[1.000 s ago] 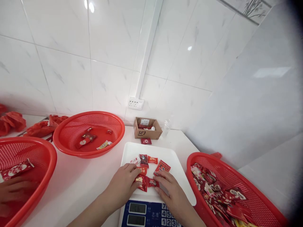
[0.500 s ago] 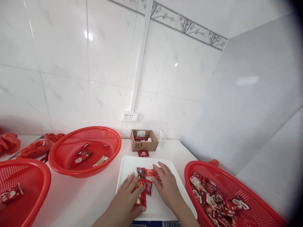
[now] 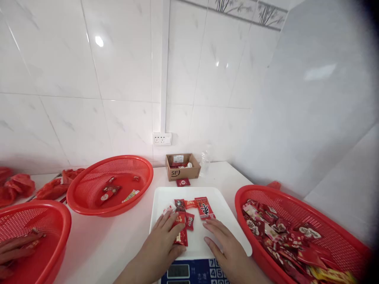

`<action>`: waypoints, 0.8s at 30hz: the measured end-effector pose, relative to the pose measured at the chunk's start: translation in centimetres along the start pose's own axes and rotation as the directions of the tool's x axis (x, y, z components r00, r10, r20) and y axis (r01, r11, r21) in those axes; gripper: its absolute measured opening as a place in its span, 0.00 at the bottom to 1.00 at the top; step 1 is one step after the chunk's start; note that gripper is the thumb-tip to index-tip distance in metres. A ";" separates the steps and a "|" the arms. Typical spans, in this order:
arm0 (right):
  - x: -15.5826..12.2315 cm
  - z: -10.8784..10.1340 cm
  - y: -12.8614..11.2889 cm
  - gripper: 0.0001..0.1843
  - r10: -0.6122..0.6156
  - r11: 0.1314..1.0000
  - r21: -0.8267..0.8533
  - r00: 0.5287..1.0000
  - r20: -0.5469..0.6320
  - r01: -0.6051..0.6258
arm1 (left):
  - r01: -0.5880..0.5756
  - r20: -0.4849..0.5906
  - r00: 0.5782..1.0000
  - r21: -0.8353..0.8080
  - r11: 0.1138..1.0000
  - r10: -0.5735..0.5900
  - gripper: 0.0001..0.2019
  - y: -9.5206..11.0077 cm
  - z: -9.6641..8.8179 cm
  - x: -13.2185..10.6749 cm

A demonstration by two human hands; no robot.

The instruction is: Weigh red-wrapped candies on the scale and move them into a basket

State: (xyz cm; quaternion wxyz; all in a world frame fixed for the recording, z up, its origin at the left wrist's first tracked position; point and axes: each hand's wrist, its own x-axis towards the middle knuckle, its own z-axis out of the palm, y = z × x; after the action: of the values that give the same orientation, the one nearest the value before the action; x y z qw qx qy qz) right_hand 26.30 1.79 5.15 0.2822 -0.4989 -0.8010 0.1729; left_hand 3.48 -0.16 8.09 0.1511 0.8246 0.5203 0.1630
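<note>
A white scale tray (image 3: 204, 242) lies in front of me with several small red snack packets on it. My left hand (image 3: 161, 238) rests on its left side, fingers stretched over a red packet (image 3: 181, 236) and partly covering it. Just beyond the fingertips are a dark red packet (image 3: 179, 205) and a smaller red packet (image 3: 190, 221). My right hand (image 3: 226, 244) is over the tray's right front, fingers apart and holding nothing. A flat red packet with black lettering (image 3: 204, 208) lies just past its fingertips. The scale's blue panel (image 3: 201, 272) shows between my wrists.
To the right stands a red basket (image 3: 334, 225) heaped with packets. At the left are a red basket (image 3: 109, 213) with a few packets and another basket (image 3: 63, 236), where another person's hand (image 3: 17, 250) reaches in. A cardboard box (image 3: 183, 173) and clear bottle (image 3: 205, 159) stand behind.
My right hand has drawn back toward me and right, uncovering the red packet with black lettering. My left hand stays on the packets. Another person's hand now shows in the near left basket.
</note>
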 end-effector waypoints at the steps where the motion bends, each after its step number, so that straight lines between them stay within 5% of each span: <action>1: -0.4 0.1 0.3 0.24 0.008 1.000 -0.014 1.000 0.003 -0.008 | 0.000 0.002 1.000 0.004 1.000 0.000 0.22 0.1 -0.1 -0.1; 17: -0.6 0.5 1.8 0.22 -0.175 0.953 -0.246 0.984 0.042 0.180 | 0.042 0.140 0.989 0.056 0.998 -0.049 0.20 1.0 -1.2 0.2; 24: -0.7 0.3 1.6 0.23 -0.087 0.971 -0.215 0.991 0.105 0.109 | 0.025 0.102 0.994 0.039 0.999 -0.029 0.18 0.8 -0.7 0.0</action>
State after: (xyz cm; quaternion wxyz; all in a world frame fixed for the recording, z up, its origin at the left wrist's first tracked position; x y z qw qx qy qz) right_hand 27.48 1.84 3.84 0.1950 -0.4780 -0.8514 0.0926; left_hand 3.87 -0.41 9.12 0.1644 0.8273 0.5260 0.1088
